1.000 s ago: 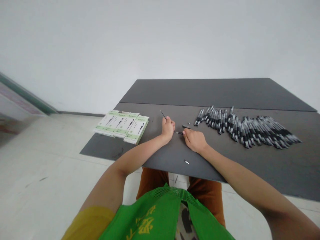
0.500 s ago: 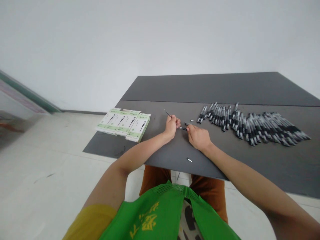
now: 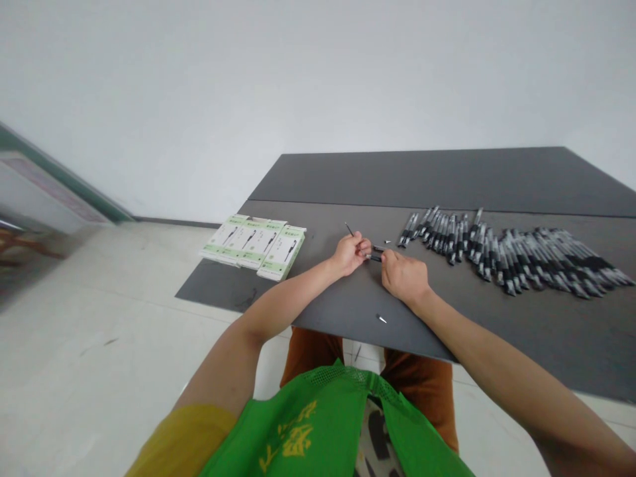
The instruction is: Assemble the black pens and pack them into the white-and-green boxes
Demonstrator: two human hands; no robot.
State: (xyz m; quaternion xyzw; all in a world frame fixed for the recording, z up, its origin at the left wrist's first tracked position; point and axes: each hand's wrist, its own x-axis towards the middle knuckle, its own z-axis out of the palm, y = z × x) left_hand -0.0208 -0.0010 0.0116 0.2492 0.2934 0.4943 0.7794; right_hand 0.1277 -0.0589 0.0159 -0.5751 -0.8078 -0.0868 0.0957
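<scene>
My left hand (image 3: 352,254) is closed on a thin dark stick, which looks like a pen refill (image 3: 349,228); its end points up and away to the left. My right hand (image 3: 405,275) is wrapped round a pen barrel with a black grip (image 3: 374,258), whose end reaches to the left hand's fingertips. Whether the two parts touch is too small to tell. A dark piece like a pen cap (image 3: 378,248) lies just beyond the right fingers. Nearer the front edge rests a small silver pen tip (image 3: 381,318).
Many black-gripped clear pens (image 3: 541,262) lie in a long row on the right of the dark grey table (image 3: 342,305). On the left are several green-and-white pen boxes (image 3: 282,253). Another tiny piece (image 3: 387,242) sits beyond the hands. A white wall (image 3: 318,79) stands behind.
The left hand has come closer to the right hand and turned, with its fingers now more visible. The refill stays in it. The whole view has shifted slightly.
</scene>
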